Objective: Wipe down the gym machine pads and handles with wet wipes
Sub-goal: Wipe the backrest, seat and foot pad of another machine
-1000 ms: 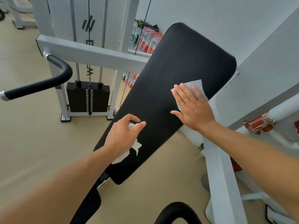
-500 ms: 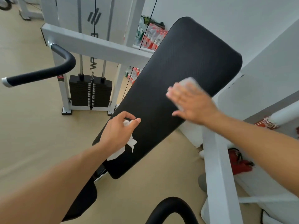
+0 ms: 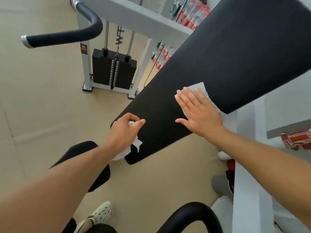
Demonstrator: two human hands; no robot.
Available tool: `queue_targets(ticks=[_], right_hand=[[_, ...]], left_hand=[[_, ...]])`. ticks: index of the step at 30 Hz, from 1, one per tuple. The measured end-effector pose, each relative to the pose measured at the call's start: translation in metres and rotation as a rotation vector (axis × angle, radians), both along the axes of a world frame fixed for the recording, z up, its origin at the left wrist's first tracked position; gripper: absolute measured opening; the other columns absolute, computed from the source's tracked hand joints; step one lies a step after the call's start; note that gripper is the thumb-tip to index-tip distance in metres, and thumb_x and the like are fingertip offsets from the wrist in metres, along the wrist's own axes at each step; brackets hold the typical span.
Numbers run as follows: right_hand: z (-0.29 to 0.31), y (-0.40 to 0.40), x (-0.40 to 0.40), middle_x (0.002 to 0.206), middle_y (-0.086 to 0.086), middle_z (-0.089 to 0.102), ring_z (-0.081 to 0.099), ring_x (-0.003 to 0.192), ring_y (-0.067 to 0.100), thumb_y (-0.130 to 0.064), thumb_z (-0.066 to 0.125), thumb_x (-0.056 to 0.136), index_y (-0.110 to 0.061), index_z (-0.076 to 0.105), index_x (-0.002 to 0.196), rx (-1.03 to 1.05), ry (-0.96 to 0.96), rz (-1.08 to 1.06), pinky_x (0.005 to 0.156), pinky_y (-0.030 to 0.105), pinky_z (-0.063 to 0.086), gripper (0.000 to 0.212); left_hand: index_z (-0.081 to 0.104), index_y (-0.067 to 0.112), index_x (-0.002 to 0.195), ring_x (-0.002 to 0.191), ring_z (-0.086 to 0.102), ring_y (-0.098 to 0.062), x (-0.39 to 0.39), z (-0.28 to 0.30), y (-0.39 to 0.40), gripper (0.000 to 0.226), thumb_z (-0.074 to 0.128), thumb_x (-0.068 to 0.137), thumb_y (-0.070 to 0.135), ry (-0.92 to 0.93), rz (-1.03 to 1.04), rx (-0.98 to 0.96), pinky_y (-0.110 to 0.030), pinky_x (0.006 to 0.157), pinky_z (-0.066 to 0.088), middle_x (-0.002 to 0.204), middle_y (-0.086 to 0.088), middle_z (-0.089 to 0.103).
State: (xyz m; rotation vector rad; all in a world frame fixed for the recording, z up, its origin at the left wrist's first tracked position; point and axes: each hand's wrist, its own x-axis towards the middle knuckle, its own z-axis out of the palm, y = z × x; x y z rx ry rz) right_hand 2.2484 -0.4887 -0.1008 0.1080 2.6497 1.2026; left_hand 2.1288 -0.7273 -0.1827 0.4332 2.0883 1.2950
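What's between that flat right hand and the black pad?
A wet wipe, spread flat under the right hand on the black pad, as the head view shows.

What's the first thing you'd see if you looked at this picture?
The long black pad slanting across the middle. On it the right hand presses a flat wipe, and lower down the left hand pinches a crumpled wipe. Behind, left, stands a black weight stack.

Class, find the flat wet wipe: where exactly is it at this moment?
In the head view, right of centre, the flat wet wipe lies on the long black pad, pressed under the right hand, up the pad from the left hand.
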Motion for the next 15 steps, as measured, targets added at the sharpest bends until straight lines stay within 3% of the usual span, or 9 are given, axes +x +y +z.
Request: queue_targets(ticks=[6,11,15], right_hand=[[-0.087,-0.024,0.004,0.168,0.018,-0.018,-0.018,0.155,0.036,-0.065,-0.002,0.101,-0.004,-0.017,0.159,-0.039,-0.320,0.157,0.127,0.050,-0.003,0.086],[-0.157,-0.044,-0.011,0.168,0.018,-0.019,-0.021,0.154,0.037,-0.070,0.000,0.099,-0.004,-0.017,0.159,-0.084,-0.459,0.227,0.125,0.053,-0.008,0.090],[-0.192,-0.056,-0.012,0.164,0.019,-0.026,-0.024,0.152,0.039,-0.066,0.016,0.102,-0.002,-0.022,0.156,-0.020,-0.578,0.304,0.124,0.055,-0.013,0.092]], left_hand=[[0.061,0.030,0.111,0.079,0.050,0.003,-0.006,-0.045,-0.037,0.027,0.058,0.096,0.052,-0.011,0.075,-0.089,-0.015,0.061,0.035,0.116,0.009,0.057],[0.060,0.034,0.108,0.085,0.060,-0.005,-0.012,-0.082,-0.073,0.026,0.058,0.094,0.057,-0.045,0.119,-0.178,-0.025,0.067,0.045,0.097,0.009,0.065],[0.063,0.032,0.108,0.082,0.061,-0.004,-0.009,-0.102,-0.102,0.027,0.059,0.094,0.055,-0.041,0.150,-0.218,-0.021,0.064,0.044,0.095,0.010,0.066]])
